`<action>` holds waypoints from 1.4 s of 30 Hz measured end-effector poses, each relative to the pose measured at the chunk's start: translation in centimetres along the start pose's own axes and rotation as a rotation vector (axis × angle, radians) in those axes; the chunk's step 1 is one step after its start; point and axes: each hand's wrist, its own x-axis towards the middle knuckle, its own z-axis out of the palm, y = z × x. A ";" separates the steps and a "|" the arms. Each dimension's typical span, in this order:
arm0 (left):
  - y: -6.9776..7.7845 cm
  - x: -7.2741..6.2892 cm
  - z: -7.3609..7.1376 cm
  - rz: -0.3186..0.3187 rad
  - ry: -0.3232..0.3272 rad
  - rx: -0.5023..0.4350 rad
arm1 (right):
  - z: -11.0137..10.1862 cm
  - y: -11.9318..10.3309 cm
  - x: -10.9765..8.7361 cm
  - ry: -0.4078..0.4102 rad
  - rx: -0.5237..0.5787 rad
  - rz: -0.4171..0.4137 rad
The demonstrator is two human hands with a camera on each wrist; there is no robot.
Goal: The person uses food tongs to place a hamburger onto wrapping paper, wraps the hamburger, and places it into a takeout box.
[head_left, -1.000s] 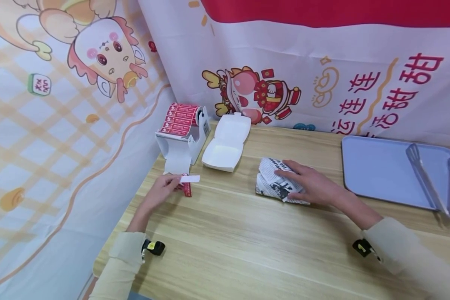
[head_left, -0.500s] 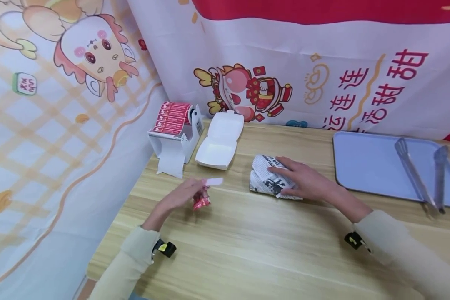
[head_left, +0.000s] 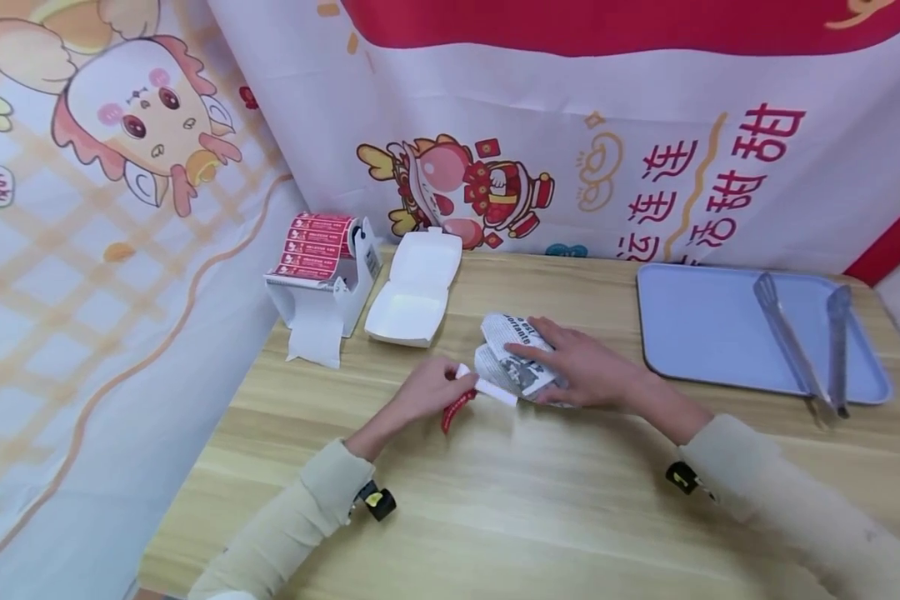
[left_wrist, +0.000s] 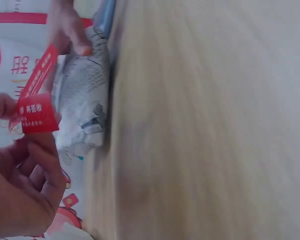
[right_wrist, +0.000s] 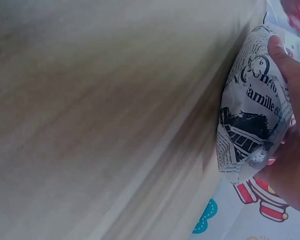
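Observation:
My left hand [head_left: 433, 388] pinches a printed red sticker strip [left_wrist: 38, 114] between thumb and fingertips. The strip bends: its white underside [head_left: 497, 392] faces up toward the package, while a red end [head_left: 457, 410] hangs below the fingers. Beside it lies a package wrapped in newspaper-print paper [head_left: 519, 367], flat on the table. My right hand [head_left: 587, 367] rests over the package's right part, fingers spread and the thumb [right_wrist: 284, 56] against the paper. Large black lettering and a dark picture show on the wrapper in the right wrist view.
A label dispenser [head_left: 322, 267] with a red sticker roll and hanging white backing stands back left. Next to it is an unfolded white clamshell box [head_left: 408, 310]. Metal tongs [head_left: 791, 342] lie on a blue tray [head_left: 690, 333] at right. Printed cloth [head_left: 592, 83] hangs behind.
My left hand has carried the sticker strip from beside the dispenser rightward to the package. The right hand stays on the package. The head view has shifted slightly right.

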 end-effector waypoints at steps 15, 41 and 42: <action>0.6 0.6 0.7 0.026 0.174 -0.044 | 1.2 -0.8 -0.4 0.224 -0.213 -0.220; -1.0 1.4 2.6 -0.302 -0.084 -0.388 | 1.7 -1.7 0.0 0.205 0.042 -0.202; -1.3 1.2 2.3 -0.301 -0.113 -0.403 | 1.6 -1.8 0.1 0.200 0.050 -0.213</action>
